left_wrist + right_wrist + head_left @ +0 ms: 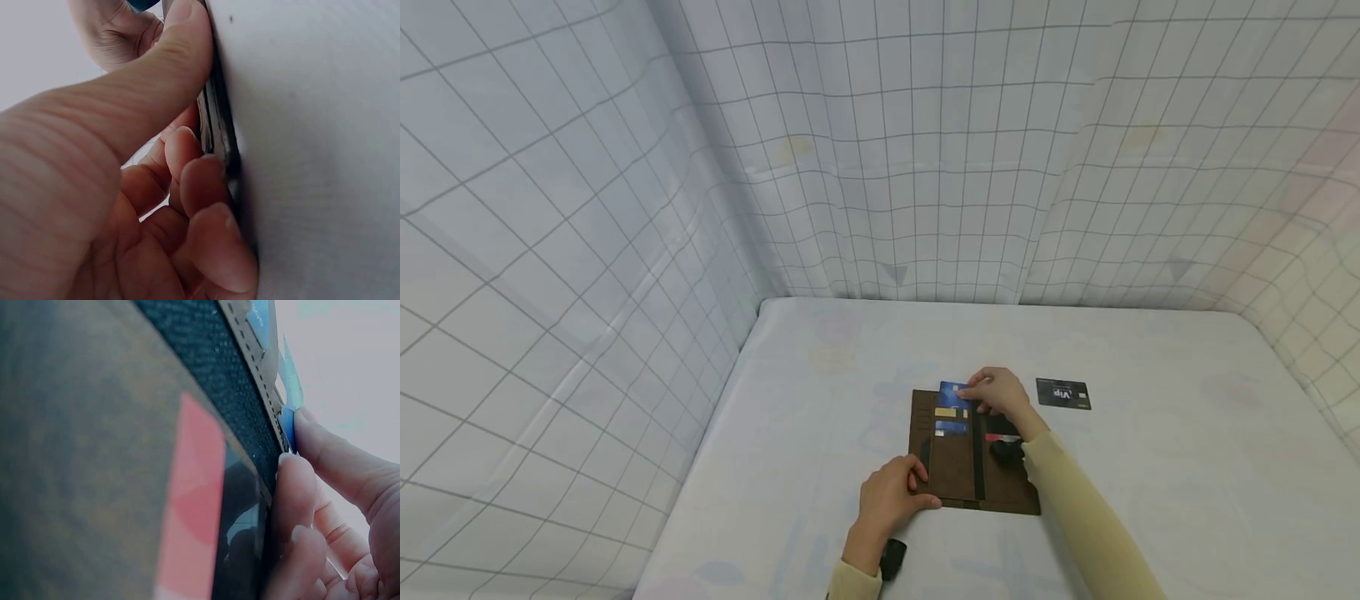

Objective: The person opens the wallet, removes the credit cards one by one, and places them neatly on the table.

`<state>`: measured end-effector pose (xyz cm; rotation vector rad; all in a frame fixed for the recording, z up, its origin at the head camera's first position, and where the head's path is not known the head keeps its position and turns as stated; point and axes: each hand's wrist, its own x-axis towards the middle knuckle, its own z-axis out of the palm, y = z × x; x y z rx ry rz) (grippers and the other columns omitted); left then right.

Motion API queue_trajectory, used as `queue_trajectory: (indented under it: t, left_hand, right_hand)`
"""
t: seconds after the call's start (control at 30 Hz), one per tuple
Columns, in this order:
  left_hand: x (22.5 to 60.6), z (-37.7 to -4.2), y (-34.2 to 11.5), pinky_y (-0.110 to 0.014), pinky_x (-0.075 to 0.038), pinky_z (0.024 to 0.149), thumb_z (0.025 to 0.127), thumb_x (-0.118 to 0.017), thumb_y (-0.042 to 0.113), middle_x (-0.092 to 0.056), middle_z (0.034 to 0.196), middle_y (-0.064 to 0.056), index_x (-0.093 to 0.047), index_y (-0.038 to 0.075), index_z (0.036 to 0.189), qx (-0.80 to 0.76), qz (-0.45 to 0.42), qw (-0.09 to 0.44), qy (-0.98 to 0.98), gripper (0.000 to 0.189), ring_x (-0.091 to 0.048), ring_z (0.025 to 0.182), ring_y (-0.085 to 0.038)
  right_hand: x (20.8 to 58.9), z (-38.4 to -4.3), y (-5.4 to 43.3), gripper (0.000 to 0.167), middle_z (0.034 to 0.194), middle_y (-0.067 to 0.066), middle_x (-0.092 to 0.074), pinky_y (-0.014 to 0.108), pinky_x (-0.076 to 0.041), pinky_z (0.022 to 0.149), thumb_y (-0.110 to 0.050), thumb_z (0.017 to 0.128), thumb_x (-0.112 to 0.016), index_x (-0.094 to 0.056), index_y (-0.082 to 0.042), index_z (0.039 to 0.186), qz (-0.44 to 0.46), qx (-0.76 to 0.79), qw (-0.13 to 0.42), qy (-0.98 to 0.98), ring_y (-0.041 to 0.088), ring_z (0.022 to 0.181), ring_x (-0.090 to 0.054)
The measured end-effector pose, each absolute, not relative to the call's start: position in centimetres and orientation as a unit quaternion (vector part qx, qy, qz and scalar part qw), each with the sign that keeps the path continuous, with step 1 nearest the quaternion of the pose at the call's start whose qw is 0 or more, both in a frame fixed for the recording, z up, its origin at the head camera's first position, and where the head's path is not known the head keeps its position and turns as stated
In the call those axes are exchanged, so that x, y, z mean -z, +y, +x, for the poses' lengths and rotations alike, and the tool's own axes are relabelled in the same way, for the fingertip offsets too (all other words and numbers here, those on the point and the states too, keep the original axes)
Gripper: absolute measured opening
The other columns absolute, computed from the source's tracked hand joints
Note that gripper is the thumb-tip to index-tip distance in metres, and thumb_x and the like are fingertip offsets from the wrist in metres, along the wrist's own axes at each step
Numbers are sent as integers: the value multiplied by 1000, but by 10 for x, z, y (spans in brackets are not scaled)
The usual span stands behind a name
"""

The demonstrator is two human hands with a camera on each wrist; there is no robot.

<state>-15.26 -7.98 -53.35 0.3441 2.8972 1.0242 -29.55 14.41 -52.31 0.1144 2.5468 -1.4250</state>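
Head view: brown wallet (953,471) lies spread open on the white table (805,417), dark band (977,462) running between its two panels. Right hand (1002,393) is at the wallet's top edge, thumb and fingers pinching the blue card (951,397), which sticks up past the left panel. Below it in that panel: gold card (950,412), then second blue card (951,428). Red-edged card (995,437) shows in the right panel, partly behind the right wrist. Black VIP card (1063,393) lies on the table, right of the wallet and apart from it. Left hand (891,493) grips the wallet's near-left corner, thumb along the near edge, fingers bent at the left side. Grid-patterned curtain (925,167) behind.

Left wrist view: thumb on the wallet edge, other fingers partly curled against it; wallet seen edge-on.

Right wrist view: thumb and index nearly closed, blue card between them at the stitched edge. Dark band and red-edged card in the foreground. Can't tell how deep the blue card sits in its slot.
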Motion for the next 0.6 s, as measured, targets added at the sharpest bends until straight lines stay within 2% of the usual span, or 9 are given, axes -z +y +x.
queue_trajectory:
  t: [0.6]
  left_hand:
    - [533,-151,-78,-26,-33,49,67,-85,38,-43,67,12,-59,21,83,-335,106,26,936,35,-38,52,-6]
  right_hand:
    - [522,-295,144,32,77,4,-66,31,-48,52,-29,75,-82,-67,-7,94,29,487,89,868,18,59,-63]
